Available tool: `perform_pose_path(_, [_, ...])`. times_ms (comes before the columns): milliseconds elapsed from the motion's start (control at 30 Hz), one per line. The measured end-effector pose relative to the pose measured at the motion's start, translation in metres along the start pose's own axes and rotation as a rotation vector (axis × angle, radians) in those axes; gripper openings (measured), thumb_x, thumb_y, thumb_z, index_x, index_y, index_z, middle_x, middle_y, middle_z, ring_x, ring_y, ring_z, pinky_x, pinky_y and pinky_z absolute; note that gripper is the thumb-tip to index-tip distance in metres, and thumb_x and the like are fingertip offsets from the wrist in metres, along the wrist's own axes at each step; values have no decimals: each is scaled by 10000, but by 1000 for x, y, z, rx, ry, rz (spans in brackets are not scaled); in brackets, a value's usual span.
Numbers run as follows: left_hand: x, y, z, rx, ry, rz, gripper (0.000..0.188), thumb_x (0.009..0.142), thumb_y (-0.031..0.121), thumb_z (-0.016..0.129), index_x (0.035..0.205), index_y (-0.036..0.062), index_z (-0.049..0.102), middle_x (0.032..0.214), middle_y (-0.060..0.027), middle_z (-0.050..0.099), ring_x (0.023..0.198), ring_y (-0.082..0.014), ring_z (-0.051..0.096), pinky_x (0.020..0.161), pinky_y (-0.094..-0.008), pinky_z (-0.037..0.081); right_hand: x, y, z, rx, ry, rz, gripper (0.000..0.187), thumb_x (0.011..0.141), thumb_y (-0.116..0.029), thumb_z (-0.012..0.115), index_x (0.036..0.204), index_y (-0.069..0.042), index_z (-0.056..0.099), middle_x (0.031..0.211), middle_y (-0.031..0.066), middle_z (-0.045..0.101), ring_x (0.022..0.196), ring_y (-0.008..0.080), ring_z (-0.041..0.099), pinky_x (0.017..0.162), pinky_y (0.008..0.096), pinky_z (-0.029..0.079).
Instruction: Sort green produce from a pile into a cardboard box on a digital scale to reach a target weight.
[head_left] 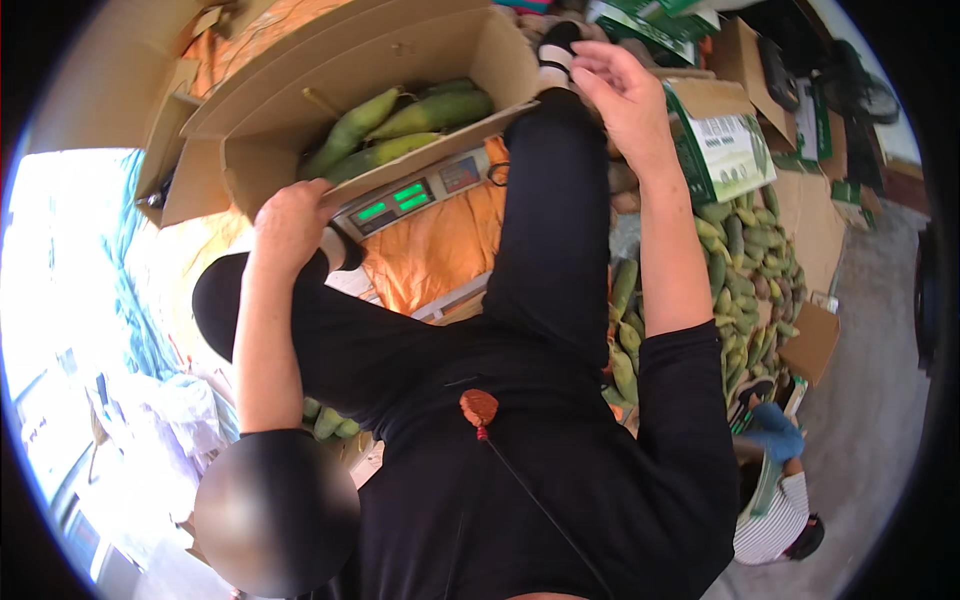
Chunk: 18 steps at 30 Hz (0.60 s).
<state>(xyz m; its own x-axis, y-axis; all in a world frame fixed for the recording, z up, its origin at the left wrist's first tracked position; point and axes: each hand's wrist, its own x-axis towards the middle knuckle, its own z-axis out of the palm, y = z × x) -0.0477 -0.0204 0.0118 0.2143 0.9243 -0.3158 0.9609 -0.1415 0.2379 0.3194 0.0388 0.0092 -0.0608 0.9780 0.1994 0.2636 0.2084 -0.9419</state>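
Observation:
A cardboard box (480, 122) stands tilted in the view on a scale (410, 196) with lit green digits. Inside lie several long green, cucumber-like vegetables (430, 112), some yellowish at the ends. My left hand (289, 226) is closed on the box's near left edge, its fingertips curled at the rim. Raised to the right of the box, my right hand (622, 98) holds nothing that shows. Its fingers are apart and bent, near my dark shoe (558, 40).
A large heap of similar green vegetables (745, 265) lies to my right, beside a green-and-white carton (722, 145). Orange sheeting (440, 250) lies beneath the scale. Another person in a striped top (775, 520) is at the lower right. A small cardboard box (812, 343) stands by the heap.

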Motion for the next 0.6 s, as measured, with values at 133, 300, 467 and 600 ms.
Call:
perform_pose_path(133, [-1,6,-1,-18,20,18,229,784,126,639,995,38,656,915,-188,652,901,-373,612,779,-450,476,-74,68,-55,-239,225,304,217,843,-78,641,1050,-13,631,856,56,663,789,108,606,721,261,489])
perform_pose_path(300, [5,18,-5,-113,2,33,293,783,132,646,1061,40,647,958,-202,651,922,-373,610,803,-417,473,-214,178,-67,-345,217,616,219,822,-44,635,1040,-21,635,884,82,678,815,156,635,725,292,506])
perform_pose_path(467, [18,22,4,-173,-35,59,298,784,107,632,1073,37,647,931,-199,661,883,-350,632,789,-389,480,-338,240,-27,-325,-36,829,198,833,-180,622,959,-35,670,900,183,679,879,295,655,780,376,486])
perform_pose_path(600, [6,12,-1,-138,-14,-1,308,778,89,629,1081,33,647,914,-195,669,859,-319,650,782,-372,486,-297,175,6,-201,-161,1022,238,856,-260,597,898,-35,662,836,185,669,782,309,636,712,393,469])
